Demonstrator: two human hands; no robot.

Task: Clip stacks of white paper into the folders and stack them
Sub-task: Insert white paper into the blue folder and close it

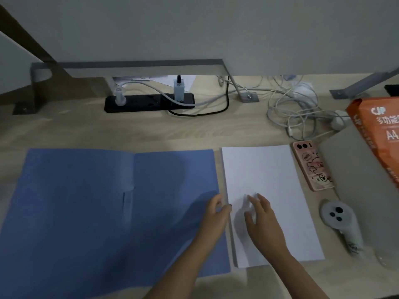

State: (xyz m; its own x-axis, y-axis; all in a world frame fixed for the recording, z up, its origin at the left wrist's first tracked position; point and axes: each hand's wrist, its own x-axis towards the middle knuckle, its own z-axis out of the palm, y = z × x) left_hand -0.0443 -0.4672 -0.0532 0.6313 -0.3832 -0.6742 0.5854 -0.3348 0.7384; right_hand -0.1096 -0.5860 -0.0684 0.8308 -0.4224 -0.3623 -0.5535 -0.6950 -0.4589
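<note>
A blue folder [86, 208] lies open and flat on the desk, its spine and clip strip [127, 203] down the middle. To its right sits a stack of white paper [265, 169]. My left hand [216, 214] rests at the stack's left edge, thumb on top and fingers curled at the side, where folder and paper meet. My right hand [262, 219] lies on the top sheet with fingers spread, pressing the lower middle of the stack. Whether the left hand has a firm grip on the edge is unclear.
A phone in a pink case [312, 165] lies right of the paper, a grey controller [339, 221] below it. An orange A4 paper pack [380, 134] leans on a grey box at far right. A black power strip [149, 102] and tangled white cables [298, 111] lie behind.
</note>
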